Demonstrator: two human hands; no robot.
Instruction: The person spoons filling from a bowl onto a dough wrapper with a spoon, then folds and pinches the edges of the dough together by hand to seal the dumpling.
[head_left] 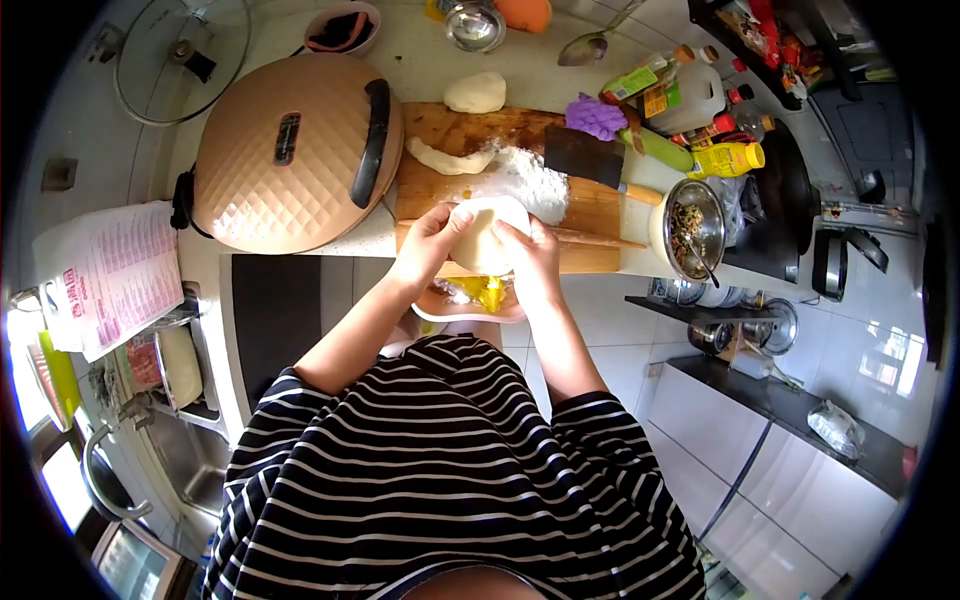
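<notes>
Between my two hands is a round, flat dough wrapper (484, 240), held up over the front edge of the wooden board (590, 258). My left hand (428, 246) pinches its left edge with the thumb on top. On the opposite edge my right hand (535, 258) grips it the same way. Behind the wrapper lies a rolling pin (598, 239), partly covered by my hands. White flour (530, 182) is heaped on the board beside a strip of dough (447, 160). A larger dough lump (475, 92) sits at the board's back edge.
A cleaver (583, 157) lies at the board's right. Beyond it stands a metal bowl of chopped filling (688, 226) with a spoon. A closed electric griddle (270, 190) is at the left. Several bottles (725, 160) crowd the back right. A pink-rimmed basin (455, 312) is below the board.
</notes>
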